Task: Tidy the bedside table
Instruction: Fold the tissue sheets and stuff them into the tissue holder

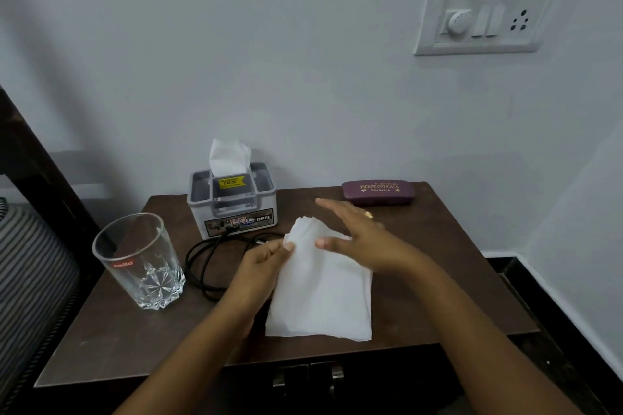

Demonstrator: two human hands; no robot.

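A white tissue (323,293) is spread on the dark brown desk (455,263), near the front edge, at centre. Its upper left edge is pinched by the left grip (266,259), thumb against curled fingers. The right grip (364,239) is held flat over the tissue's upper right part, fingers straight and together, thumb pointed left; whether the palm touches the tissue cannot be told. A ring (368,214) is seen on one right finger.

Containers:
- A grey tissue box (232,202), marked "OPEL", is set at the back of the desk against the wall. Tissues are held inside, and one sheet (229,157) is stuck up through the top slot. A yellow price sticker is seen on the lid.
- A clear cut glass (141,259) with a red "cello" label is stood upright at the desk's left front, well apart from the tissue.
- A maroon spectacle case (377,192), lettered "PRINCE OPTICALS", is laid shut at the back right. Contents cannot be told.

A black cable (205,263) is coiled between the glass and the left grip, just in front of the tissue box. Two metal drawer handles (337,374) are seen below the desk's front edge. A white switchboard (488,0) is mounted on the wall at upper right. Striped fabric (30,263) is seen at the left edge.
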